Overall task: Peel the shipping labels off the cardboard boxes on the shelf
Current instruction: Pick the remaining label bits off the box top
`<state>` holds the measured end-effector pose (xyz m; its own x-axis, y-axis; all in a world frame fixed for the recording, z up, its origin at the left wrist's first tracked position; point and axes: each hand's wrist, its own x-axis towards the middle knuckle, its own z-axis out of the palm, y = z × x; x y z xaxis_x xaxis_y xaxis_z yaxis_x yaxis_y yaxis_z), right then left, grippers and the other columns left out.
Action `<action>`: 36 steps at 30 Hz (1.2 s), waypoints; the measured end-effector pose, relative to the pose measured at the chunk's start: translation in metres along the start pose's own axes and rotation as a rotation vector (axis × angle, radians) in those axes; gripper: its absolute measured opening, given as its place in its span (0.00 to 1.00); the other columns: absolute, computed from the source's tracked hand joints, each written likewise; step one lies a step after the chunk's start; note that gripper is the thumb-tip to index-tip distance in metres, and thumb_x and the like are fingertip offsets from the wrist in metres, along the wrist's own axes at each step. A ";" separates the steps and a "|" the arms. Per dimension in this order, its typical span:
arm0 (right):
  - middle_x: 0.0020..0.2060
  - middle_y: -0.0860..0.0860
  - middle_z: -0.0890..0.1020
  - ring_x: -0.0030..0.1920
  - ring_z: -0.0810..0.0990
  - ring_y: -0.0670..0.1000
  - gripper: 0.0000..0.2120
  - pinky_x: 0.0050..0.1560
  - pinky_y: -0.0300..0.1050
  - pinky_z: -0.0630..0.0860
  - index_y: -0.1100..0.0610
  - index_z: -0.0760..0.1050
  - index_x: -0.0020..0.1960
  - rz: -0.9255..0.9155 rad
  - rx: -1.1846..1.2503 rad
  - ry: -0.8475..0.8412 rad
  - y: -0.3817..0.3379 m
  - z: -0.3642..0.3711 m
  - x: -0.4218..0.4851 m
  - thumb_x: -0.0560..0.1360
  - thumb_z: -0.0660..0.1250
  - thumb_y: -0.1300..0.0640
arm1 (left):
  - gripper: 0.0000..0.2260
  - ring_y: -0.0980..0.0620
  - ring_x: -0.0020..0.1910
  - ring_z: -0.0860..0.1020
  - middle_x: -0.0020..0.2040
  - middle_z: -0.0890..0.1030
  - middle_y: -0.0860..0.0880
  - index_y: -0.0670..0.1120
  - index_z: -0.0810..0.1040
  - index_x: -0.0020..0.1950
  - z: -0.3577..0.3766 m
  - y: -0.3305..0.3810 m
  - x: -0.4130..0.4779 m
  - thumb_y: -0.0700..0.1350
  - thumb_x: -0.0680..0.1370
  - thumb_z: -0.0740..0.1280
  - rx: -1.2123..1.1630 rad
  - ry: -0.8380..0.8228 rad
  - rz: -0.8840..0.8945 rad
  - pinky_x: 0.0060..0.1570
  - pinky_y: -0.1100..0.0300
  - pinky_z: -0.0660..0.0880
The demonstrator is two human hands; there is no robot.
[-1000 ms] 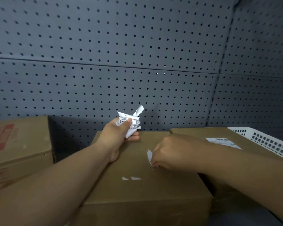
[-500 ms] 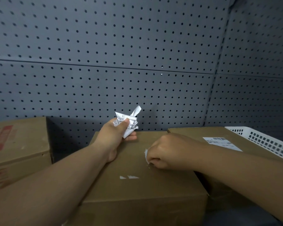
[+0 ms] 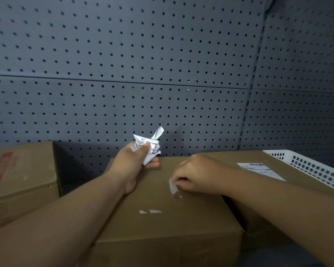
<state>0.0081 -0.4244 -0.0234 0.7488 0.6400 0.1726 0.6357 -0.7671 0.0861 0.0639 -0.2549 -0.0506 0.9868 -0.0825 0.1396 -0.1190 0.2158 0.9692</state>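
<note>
Label scrap [image 3: 173,186] pinched under right hand [image 3: 196,177] fingertips

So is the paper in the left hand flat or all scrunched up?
Scrunched up. The left hand grips the paper as a crumpled wad, with folds everywhere and a twisted tail sticking up.

Your view dim, cool-toned, light soft. Dark shadow right of left-hand brown cardboard box [image 3: 21,170] on grey perforated metal back panel [image 3: 162,54]; light reaches you from left. Panel seams bow, holes smear toward frame corners.
</note>
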 end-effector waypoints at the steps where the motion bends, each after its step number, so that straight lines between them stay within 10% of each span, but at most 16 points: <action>1: 0.51 0.46 0.83 0.52 0.79 0.43 0.11 0.55 0.41 0.74 0.56 0.81 0.53 0.011 0.011 -0.019 0.000 -0.001 0.000 0.78 0.60 0.59 | 0.06 0.54 0.30 0.81 0.35 0.82 0.48 0.44 0.76 0.49 0.000 0.000 0.000 0.43 0.82 0.60 -0.001 0.001 -0.001 0.46 0.56 0.80; 25: 0.47 0.52 0.80 0.48 0.79 0.53 0.12 0.42 0.46 0.75 0.56 0.79 0.51 -0.097 -0.398 -0.157 -0.010 0.005 0.012 0.79 0.57 0.57 | 0.07 0.50 0.34 0.79 0.36 0.81 0.46 0.43 0.76 0.48 0.000 -0.002 0.000 0.43 0.82 0.60 -0.003 -0.001 0.000 0.45 0.56 0.80; 36: 0.48 0.47 0.84 0.48 0.80 0.45 0.14 0.48 0.34 0.70 0.52 0.82 0.55 -0.079 0.029 -0.007 -0.004 0.000 -0.009 0.74 0.61 0.61 | 0.06 0.54 0.30 0.81 0.31 0.83 0.51 0.44 0.76 0.51 -0.001 -0.002 0.004 0.44 0.82 0.61 -0.007 -0.001 -0.001 0.47 0.55 0.80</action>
<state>-0.0013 -0.4276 -0.0256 0.6974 0.6987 0.1594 0.6979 -0.7127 0.0702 0.0680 -0.2547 -0.0526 0.9868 -0.0837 0.1388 -0.1173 0.2221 0.9680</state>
